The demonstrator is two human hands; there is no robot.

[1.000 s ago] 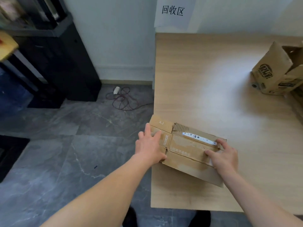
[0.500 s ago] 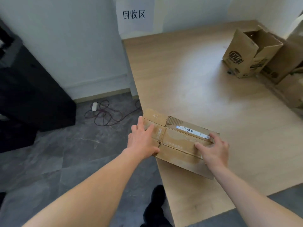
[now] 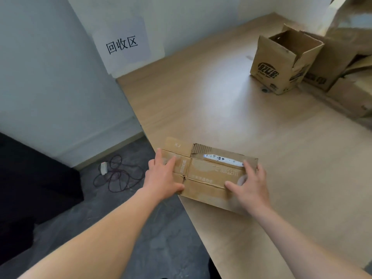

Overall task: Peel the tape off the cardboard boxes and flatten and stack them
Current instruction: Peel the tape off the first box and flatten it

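A pale wooden worktop (image 3: pixel 241 117) fills the right of the view, and a grey stone floor (image 3: pixel 60 228) is seen to its left. At the far right of the worktop an open cardboard box (image 3: pixel 281 63) printed with a dark logo is stood upright, with more boxes (image 3: pixel 332 63) crowded just behind and beside it.

At the near left corner of the worktop a flattened cardboard box (image 3: pixel 209 174) is laid, its left end at the worktop's edge. It is pressed down by both hands. The left hand (image 3: pixel 163 176) is laid on its left end, fingers straight and slightly spread, gripping nothing. The right hand (image 3: pixel 251 186) is laid on its right end, fingers likewise splayed flat and holding nothing.

A torn white label strip (image 3: pixel 221 159) is seen along the far side of the flattened box. A glossy patch beside the right hand may be leftover tape, but this cannot be told for certain.

The flattening step is judged to be in hand and nearly done for this box. Next, it would need to be left as the base of a stack, and an upright box fetched so that its tape can be peeled.
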